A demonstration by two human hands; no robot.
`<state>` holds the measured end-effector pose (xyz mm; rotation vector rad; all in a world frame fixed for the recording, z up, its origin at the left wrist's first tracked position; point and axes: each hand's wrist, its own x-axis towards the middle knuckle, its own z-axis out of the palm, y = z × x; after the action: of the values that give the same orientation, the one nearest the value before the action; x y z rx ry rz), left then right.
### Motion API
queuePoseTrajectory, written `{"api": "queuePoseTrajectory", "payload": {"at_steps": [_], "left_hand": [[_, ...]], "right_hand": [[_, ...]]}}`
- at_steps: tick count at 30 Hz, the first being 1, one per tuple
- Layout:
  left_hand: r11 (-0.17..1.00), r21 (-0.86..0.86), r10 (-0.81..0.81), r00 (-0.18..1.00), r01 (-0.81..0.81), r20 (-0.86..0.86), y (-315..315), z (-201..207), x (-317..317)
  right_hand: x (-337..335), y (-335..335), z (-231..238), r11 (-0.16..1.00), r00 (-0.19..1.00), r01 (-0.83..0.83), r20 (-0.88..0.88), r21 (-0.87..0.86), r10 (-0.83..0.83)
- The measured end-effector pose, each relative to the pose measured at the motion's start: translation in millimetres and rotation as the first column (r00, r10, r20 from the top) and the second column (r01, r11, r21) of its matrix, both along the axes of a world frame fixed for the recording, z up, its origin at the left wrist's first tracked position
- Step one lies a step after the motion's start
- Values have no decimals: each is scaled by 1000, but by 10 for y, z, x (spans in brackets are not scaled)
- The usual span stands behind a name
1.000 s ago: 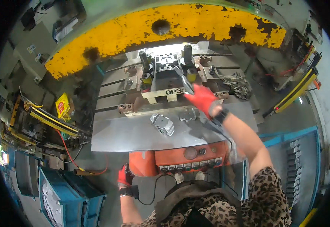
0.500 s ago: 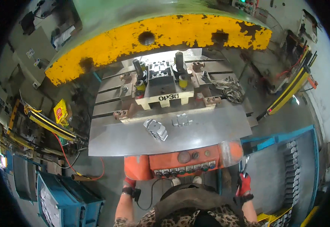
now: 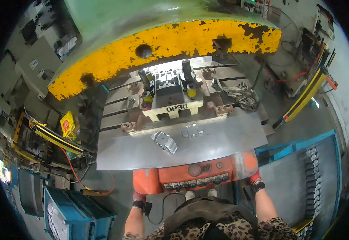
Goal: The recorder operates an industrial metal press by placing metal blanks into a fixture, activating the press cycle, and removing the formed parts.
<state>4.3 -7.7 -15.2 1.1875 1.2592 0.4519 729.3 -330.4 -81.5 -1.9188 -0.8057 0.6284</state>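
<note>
My left hand (image 3: 139, 196), in a red glove, reaches up under the left orange guard of the press's control box (image 3: 194, 175). Its fingers are hidden there. At the box's right end my right hand (image 3: 255, 178), also red-gloved, is at the right orange guard, fingers mostly out of sight. Beyond the box, a bent metal bracket (image 3: 164, 142) and a flatter stamped part (image 3: 192, 131) rest on the steel plate (image 3: 230, 138). A die (image 3: 173, 108) with two dark guide posts stands behind them, and a shiny part (image 3: 167, 77) sits on it.
Overhead hangs the press ram's chipped yellow edge (image 3: 190, 40). Yellow guard bars flank the press at left (image 3: 58, 140) and right (image 3: 306, 96). A blue-framed bin (image 3: 288, 176) with stacked parts is at right; blue bins (image 3: 74, 208) stand lower left. A crumpled rag (image 3: 241, 96) lies on the bed.
My right hand has moved up and inward to the right guard. The silvery tool it held before no longer shows clearly. My left hand stays at the left guard; the view has shifted slightly.
</note>
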Motion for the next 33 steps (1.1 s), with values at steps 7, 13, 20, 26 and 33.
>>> {"api": "queuePoseTrajectory", "payload": {"at_steps": [7, 13, 20, 26, 33], "left_hand": [[998, 14, -50, 980, 54, -193, 66, 142, -37], [996, 12, -84, 973, 88, -214, 85, 124, 34], [995, -3, -96, 960, 98, -262, 5, 126, -111], [984, 12, -151, 873, 177, -463, 68, 331, -542], [847, 474, 175, 715, 241, -677, 1145, 1427, -654]], "right_hand": [[-393, 112, 382, 981, 967, -119, 207, -151, 149], [-237, 90, 229, 992, 975, -58, 205, -110, 80], [-275, 97, 178, 997, 995, -56, 82, 48, 52], [-450, 224, 570, 790, 776, -257, 369, -557, 512], [-848, -877, 921, 936, 903, 343, -249, -77, -351]]}}
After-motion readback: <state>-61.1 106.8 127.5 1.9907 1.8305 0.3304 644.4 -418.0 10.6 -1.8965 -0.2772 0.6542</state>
